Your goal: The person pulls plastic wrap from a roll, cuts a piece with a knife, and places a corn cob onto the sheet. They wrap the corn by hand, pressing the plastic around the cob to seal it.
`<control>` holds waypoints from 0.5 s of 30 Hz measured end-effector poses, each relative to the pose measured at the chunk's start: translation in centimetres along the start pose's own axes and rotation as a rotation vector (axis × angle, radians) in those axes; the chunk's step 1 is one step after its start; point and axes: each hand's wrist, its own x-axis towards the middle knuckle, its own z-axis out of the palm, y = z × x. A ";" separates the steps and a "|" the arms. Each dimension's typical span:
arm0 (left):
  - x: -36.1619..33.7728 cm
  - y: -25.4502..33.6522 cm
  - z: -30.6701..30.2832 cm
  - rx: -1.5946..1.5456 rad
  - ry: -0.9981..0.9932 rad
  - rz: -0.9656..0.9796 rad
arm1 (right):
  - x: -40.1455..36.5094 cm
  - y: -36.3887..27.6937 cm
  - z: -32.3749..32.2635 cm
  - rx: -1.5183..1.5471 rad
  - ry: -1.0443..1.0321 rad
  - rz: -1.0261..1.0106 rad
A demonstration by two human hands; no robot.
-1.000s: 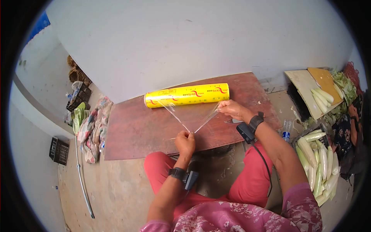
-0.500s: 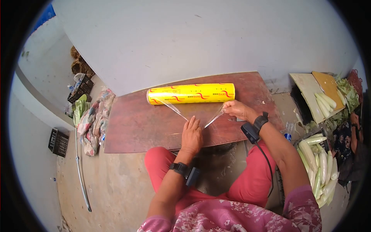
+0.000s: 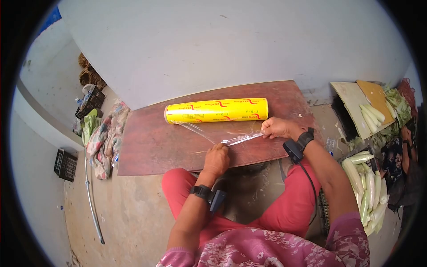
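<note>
A large yellow roll of cling film (image 3: pixel 216 110) with red and black print lies sideways on the reddish-brown table (image 3: pixel 142 142). From its near side a clear sheet of plastic film (image 3: pixel 209 130) stretches toward me, its free edge bunched into a shiny strand. My left hand (image 3: pixel 216 159) is closed on the film's edge close to the table's front. Off the roll's right end, my right hand (image 3: pixel 279 128) pinches the other end of that edge. Between both hands the film is pulled taut.
At right, a crate of wrapped pale vegetables (image 3: pixel 367 187) stands on the floor, with more on a cardboard box (image 3: pixel 372 118). Beyond it another person's arm (image 3: pixel 405 144) shows. A patterned cloth (image 3: pixel 104 144), metal pole (image 3: pixel 92 200) and black crate (image 3: pixel 66 164) lie left.
My left hand has closed on the film and moved slightly down. My right hand has shifted a little right and down. The film is spread wider, and the roll has turned.
</note>
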 end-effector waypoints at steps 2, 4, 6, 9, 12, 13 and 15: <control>0.4 0.7 -0.8 -0.003 -0.127 -0.093 | -0.8 -0.5 0.5 0.039 -0.026 0.047; 0.6 1.2 -1.2 -0.070 -0.096 -0.153 | -1.3 -0.7 1.0 0.047 0.008 0.089; 0.7 1.4 -1.1 -0.121 -0.053 -0.180 | -1.5 -0.5 1.1 0.062 0.041 0.122; 0.6 1.6 -0.9 -0.101 0.024 -0.141 | -1.6 0.2 1.5 0.082 0.094 0.163; 0.4 1.4 -0.2 0.035 0.062 -0.059 | -1.8 0.6 1.8 0.075 0.140 0.206; 0.5 1.1 0.0 0.063 0.051 -0.047 | -1.8 0.6 1.9 0.080 0.144 0.219; 0.6 0.9 0.5 0.101 0.055 -0.033 | -2.0 0.6 2.2 0.073 0.145 0.245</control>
